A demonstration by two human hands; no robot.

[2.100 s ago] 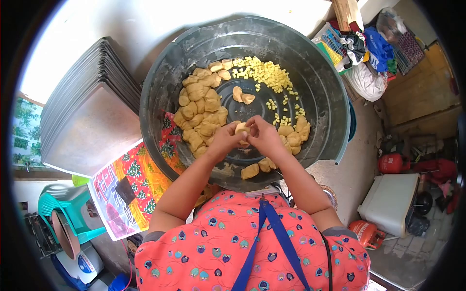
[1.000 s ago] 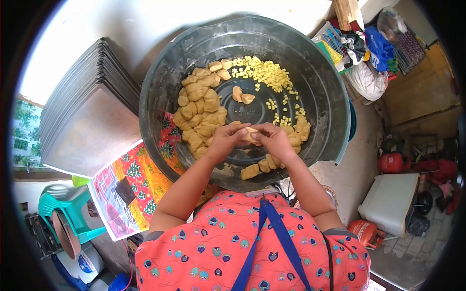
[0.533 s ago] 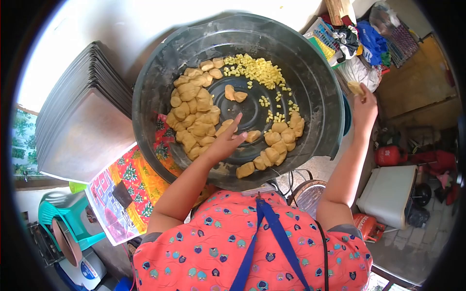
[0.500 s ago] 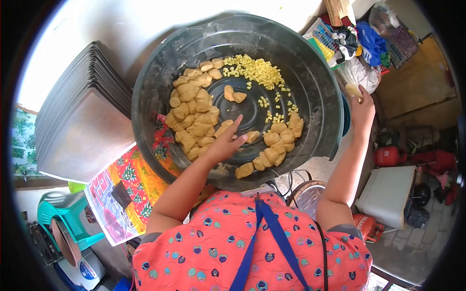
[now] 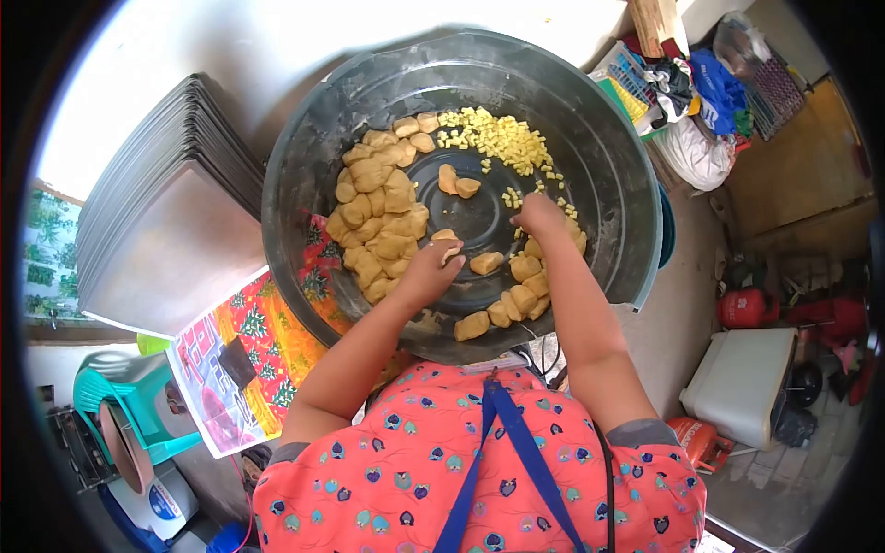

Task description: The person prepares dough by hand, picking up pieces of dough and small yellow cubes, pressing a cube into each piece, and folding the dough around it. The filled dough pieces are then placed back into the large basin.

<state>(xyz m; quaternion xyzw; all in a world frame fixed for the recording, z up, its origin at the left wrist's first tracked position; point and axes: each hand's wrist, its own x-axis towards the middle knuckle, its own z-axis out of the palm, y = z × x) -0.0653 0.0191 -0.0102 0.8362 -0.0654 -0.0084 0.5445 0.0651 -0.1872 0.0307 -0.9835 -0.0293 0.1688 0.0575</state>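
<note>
A large dark round tub [image 5: 599, 120] holds many lumps of tan dough [image 5: 369, 235] along its left side. My left hand [image 5: 429, 275] is inside, its fingers closed around a small piece of dough [image 5: 445, 236]. At the tub's right, my right hand [image 5: 542, 217] reaches down among small pale-yellow cubes [image 5: 502, 138]; its fingers are bent together, and what they hold is hidden. A second group of dough lumps [image 5: 524, 293] lies beneath my right forearm. Two joined dough pieces [image 5: 457, 182] and a single lump [image 5: 486, 264] rest near the middle.
Stacked metal trays [image 5: 175, 221] lean at the left, above a patterned plastic cover [image 5: 249, 359]. A green plastic chair [image 5: 138, 415] stands at lower left. On the right are a white box [image 5: 737, 387], a red gas cylinder [image 5: 742, 309] and bagged items [image 5: 696, 152].
My right hand has come from outside the tub's right rim into the tub, down to the yellow cubes. My left hand has closed on a dough piece. The view has shifted slightly.
</note>
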